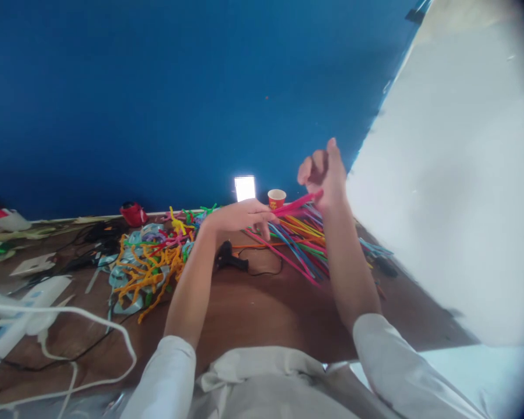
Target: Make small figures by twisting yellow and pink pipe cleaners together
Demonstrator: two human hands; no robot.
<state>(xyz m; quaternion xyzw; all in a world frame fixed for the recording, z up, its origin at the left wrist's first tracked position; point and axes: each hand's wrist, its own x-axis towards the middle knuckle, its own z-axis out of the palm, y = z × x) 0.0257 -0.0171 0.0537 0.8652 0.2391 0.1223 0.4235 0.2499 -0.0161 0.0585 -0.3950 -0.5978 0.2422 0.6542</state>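
My left hand (244, 215) is closed on a pink pipe cleaner bundle (294, 205) above the table. The bundle slants up to the right, and its far end overlaps the heel of my right hand (325, 171). That hand is raised, thumb up and fingers loosely bent and apart, with nothing gripped in them. Whether the bundle's end touches the palm I cannot tell. Below lie loose straight pipe cleaners (288, 241) in several colours. A black glue gun (231, 258) rests on the table beside my left forearm.
On the left is a tangled heap of bent pipe cleaners (152, 273). A paper cup (276, 199) and a bright white screen or lamp (245, 188) stand by the blue wall (179, 99). A power strip (30, 314) and white cable (126, 343) occupy the table's left front.
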